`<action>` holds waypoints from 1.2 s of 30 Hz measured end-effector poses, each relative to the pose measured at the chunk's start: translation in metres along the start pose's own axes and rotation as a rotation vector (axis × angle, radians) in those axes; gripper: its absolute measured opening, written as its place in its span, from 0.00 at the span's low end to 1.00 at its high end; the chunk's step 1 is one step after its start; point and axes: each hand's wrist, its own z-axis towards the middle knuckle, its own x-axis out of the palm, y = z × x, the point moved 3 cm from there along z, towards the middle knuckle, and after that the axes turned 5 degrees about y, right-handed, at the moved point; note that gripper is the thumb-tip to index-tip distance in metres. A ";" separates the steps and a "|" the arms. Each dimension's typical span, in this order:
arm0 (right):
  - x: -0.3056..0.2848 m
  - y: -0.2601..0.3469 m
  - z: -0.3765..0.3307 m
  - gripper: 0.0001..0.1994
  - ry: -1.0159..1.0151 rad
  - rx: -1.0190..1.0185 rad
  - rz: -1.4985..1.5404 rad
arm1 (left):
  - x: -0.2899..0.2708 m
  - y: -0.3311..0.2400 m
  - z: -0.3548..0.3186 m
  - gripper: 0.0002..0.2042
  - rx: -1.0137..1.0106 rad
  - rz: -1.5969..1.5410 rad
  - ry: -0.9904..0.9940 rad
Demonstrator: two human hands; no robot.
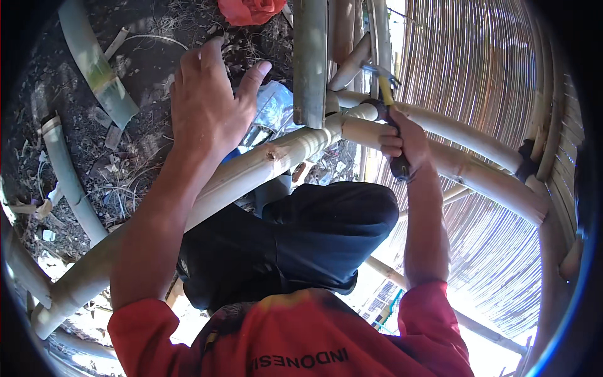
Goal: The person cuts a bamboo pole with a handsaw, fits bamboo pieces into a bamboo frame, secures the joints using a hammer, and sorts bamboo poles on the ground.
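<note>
My right hand (408, 143) is closed round the dark grip of a claw hammer (385, 91), whose yellow neck and metal head point up and away from me. The hammer head is beside the joint where several bamboo poles meet. My left hand (210, 103) is raised over the ground with its thumb and fingers apart, holding nothing. Beneath that forearm a long bamboo pole (251, 166) runs diagonally from the lower left to the joint. An upright split bamboo piece (309, 63) stands at the joint, and a thick bamboo crosspiece (483, 179) extends right from it.
Cut bamboo lengths (94, 56) lie on the littered soil at left. A red plastic bag (251, 9) is at the top, and a clear plastic bag (274, 103) lies near my left hand. A slatted bamboo screen (471, 69) closes off the right side. My bent knee (352, 213) is under the poles.
</note>
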 end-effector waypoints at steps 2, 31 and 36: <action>-0.008 0.016 0.010 0.11 -0.163 -0.163 0.104 | -0.004 0.000 0.011 0.38 -0.043 -0.076 -0.015; 0.011 -0.046 -0.058 0.14 0.099 -0.388 -0.024 | -0.020 -0.039 0.029 0.37 -0.492 -0.737 0.564; 0.020 -0.046 -0.048 0.14 0.173 -0.328 0.063 | -0.209 0.084 0.019 0.47 -0.517 -0.137 0.430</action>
